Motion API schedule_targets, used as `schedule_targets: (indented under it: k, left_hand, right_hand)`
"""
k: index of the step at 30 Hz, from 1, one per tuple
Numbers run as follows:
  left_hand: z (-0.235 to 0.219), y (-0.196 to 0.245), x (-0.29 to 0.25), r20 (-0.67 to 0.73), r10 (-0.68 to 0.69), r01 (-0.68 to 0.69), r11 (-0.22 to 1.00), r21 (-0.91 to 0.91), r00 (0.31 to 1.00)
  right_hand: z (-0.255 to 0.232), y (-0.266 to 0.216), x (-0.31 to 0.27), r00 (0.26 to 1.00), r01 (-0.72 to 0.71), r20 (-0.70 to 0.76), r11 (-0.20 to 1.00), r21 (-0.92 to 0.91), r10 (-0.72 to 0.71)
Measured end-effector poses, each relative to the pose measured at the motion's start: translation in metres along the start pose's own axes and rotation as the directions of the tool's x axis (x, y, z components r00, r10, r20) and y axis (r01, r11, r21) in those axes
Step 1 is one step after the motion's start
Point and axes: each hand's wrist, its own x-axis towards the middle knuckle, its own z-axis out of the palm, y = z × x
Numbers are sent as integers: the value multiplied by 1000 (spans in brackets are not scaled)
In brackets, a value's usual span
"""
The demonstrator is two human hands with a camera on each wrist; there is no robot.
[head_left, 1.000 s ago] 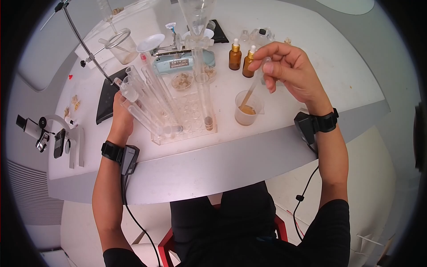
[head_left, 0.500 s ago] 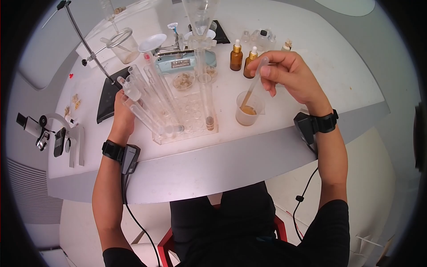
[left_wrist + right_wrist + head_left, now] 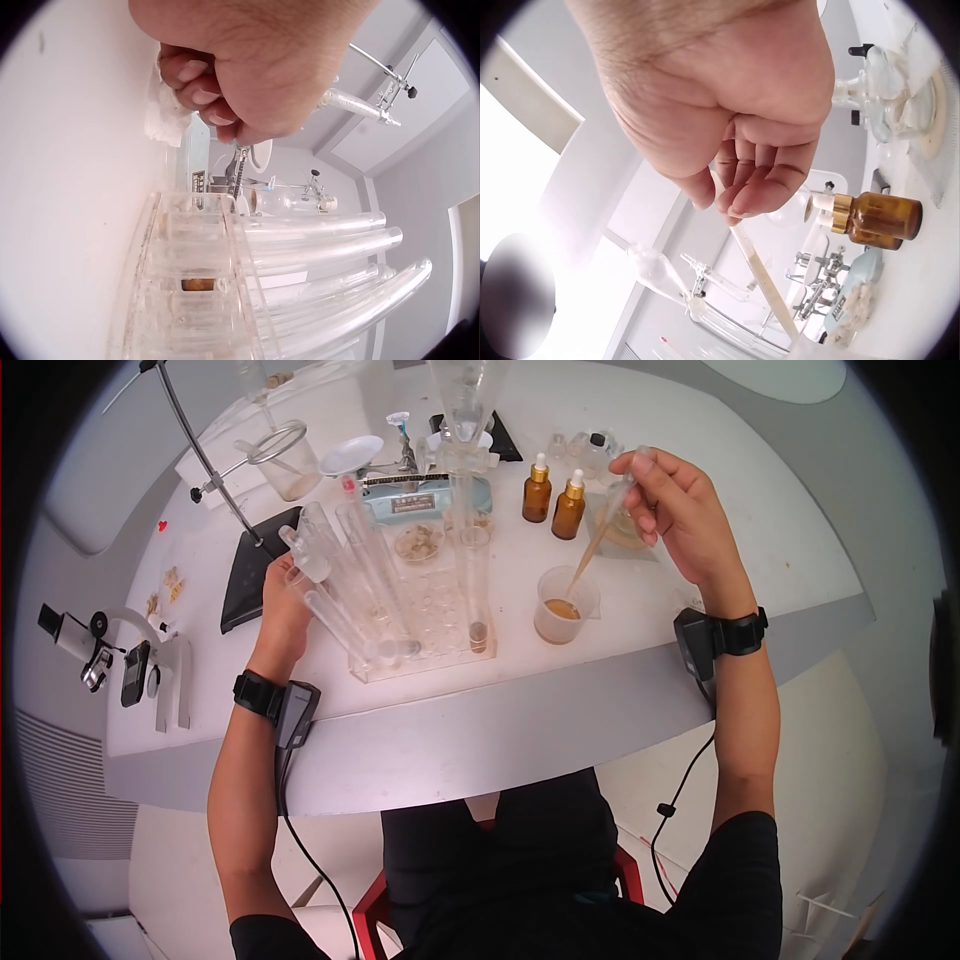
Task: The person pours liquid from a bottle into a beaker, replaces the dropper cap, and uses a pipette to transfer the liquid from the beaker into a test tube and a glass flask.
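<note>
My right hand (image 3: pixel 685 515) pinches a translucent plastic dropper pipette (image 3: pixel 600 540) near its top, clearest in the right wrist view. Cloudy brownish liquid shows in the stem. The pipette slants down into the mouth of a small plastic cup (image 3: pixel 566 622), which holds amber liquid. My left hand (image 3: pixel 286 610) is low behind the left side of a clear test tube rack (image 3: pixel 425 666). In the left wrist view its fingers (image 3: pixel 204 96) curl inward, close beside a white crumpled, tissue-like piece (image 3: pixel 166 116); I cannot tell whether they hold it. Several glass tubes (image 3: pixel 375 565) lean in the rack.
Two amber dropper bottles (image 3: pixel 567 510) stand behind the cup. A pale blue balance (image 3: pixel 455 498) and a dish of pale chips (image 3: pixel 418 543) sit behind the rack. A retort stand (image 3: pixel 225 495) rises at left, with a microscope (image 3: pixel 150 670) beyond. Tall clear glassware (image 3: pixel 468 410) rises above the rack.
My right hand has risen and shifted right, lifting the pipette so its tip is higher in the cup. My left hand stays by the rack; the head view has shifted slightly.
</note>
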Motion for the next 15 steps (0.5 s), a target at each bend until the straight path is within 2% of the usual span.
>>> schedule_targets:
  k: [5,7,8,10,11,13,15]
  left_hand:
    - [5,11,-4,23,3,-1,998,-58,1000]
    - [-2,1,5,73,-1,2,1000,-16,997]
    - [-3,-4,8,66,11,-9,1000,-25,998]
    - [-4,-12,15,74,63,-58,996,-67,995]
    - [-2,-10,14,80,47,-42,997,-58,996]
    - [-3,-6,13,74,0,1,1000,-18,997]
    - [-5,0,10,86,6,-5,1000,-13,996]
  right_hand:
    - [-6,2,3,1000,-11,4,1000,2,11]
    - [-11,0,4,1000,14,10,997,77,-15]
    - [-15,-2,4,999,26,18,997,69,-27]
    - [-22,-4,6,998,60,16,983,175,-64]
    - [-23,-6,8,996,75,32,984,163,-82]
    - [-25,-8,9,991,133,-69,945,299,-118]
    - [-23,-20,12,987,159,-61,934,318,-148]
